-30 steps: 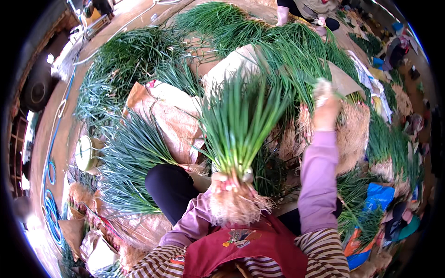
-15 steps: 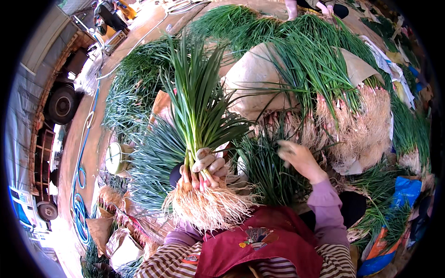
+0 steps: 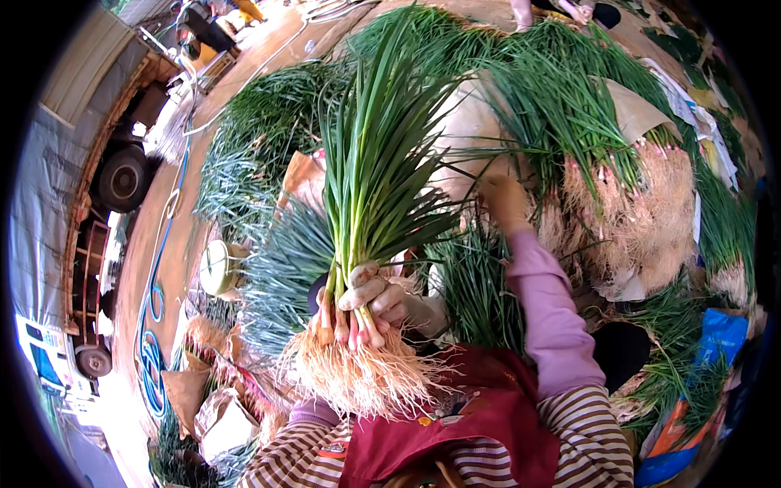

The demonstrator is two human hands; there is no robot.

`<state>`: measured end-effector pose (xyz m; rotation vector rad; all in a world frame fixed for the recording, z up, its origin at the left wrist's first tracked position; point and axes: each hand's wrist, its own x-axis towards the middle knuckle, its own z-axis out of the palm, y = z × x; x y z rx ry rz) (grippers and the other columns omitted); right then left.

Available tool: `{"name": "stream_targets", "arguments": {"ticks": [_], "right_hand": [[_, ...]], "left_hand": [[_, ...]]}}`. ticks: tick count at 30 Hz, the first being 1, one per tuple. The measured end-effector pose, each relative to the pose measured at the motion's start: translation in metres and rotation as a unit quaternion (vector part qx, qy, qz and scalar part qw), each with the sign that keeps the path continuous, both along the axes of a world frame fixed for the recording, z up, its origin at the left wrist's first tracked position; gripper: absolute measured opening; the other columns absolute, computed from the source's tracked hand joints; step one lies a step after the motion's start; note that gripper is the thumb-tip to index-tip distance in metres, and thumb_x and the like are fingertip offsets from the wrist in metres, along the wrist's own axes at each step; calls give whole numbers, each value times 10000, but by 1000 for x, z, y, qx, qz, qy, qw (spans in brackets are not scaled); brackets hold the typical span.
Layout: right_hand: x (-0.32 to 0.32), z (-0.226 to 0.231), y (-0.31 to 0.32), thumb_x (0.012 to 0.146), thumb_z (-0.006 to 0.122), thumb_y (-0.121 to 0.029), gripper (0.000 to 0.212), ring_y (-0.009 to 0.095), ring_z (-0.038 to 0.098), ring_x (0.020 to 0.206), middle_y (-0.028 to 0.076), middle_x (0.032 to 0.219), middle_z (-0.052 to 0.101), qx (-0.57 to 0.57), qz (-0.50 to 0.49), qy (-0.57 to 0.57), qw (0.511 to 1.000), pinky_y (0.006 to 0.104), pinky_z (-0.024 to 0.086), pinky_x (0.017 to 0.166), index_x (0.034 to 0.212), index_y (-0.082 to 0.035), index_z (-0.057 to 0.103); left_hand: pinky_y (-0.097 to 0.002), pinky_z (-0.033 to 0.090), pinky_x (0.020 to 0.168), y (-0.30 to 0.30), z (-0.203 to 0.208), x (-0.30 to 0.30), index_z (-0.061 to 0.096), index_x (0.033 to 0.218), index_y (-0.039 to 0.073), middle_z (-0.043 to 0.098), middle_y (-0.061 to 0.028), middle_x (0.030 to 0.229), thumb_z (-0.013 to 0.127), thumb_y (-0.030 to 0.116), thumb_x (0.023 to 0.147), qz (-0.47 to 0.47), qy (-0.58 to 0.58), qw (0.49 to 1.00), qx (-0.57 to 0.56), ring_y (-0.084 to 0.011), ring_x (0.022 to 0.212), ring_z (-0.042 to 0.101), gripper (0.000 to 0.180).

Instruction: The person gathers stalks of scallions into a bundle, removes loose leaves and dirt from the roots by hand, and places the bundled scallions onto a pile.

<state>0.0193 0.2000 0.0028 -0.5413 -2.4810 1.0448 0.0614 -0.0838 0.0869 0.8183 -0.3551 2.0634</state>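
My left hand (image 3: 376, 294) is wrapped round a bunch of green garlic (image 3: 382, 179), just above the pale pinkish stem ends. Its long leaves fan upward, and a mat of stringy roots (image 3: 366, 370) hangs below my fingers. My right hand (image 3: 504, 202) reaches forward to the edge of a heap, beside a pale beige sack (image 3: 468, 130) and rooted stalks. Its fingers are blurred and partly hidden, so what they touch is unclear. Dark green leaves (image 3: 476, 285) lie between my arms.
More rooted stalks (image 3: 634, 211) are heaped at the right, with leafy piles (image 3: 268, 122) at the far left. A pale round container (image 3: 221, 268), a blue hose (image 3: 153, 366) and a truck wheel (image 3: 124, 179) are on the left. Another person's hand (image 3: 579, 13) shows at the top.
My right hand has moved forward and slightly left, toward the sack and heap. My left hand still grips the bunch. The whole view has shifted slightly.
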Motion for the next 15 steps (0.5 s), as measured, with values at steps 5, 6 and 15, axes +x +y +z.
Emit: {"name": "stream_targets", "arguments": {"ticks": [5, 6, 15], "right_hand": [[157, -92, 69, 786, 577, -235, 309, 362, 621, 916, 215, 996, 634, 166, -43, -426, 888, 430, 502, 776, 980, -6, 647], [195, -117, 84, 797, 570, -265, 346, 361, 611, 948, 207, 1012, 634, 172, 2, -493, 853, 427, 490, 807, 1029, -16, 633], [109, 104, -70, 741, 708, -264, 825, 236, 395, 1224, 132, 1421, 311, -366, 509, 8, 779, 374, 314, 1022, 1400, -40, 265]], "left_hand": [[-301, 443, 708, -4, 10, -3, 530, 1094, 34, 612, 8, 830, 670, 276, 749, 27, 16, 1000, 0, -164, 767, 518, 443], [-303, 447, 706, 3, 12, -5, 532, 1090, 32, 614, 4, 830, 667, 271, 751, 26, 21, 999, 3, -165, 764, 523, 436], [-316, 484, 691, 48, 65, -11, 555, 1054, 8, 630, -34, 827, 641, 233, 763, 229, 47, 962, -142, -177, 738, 568, 378]]}}
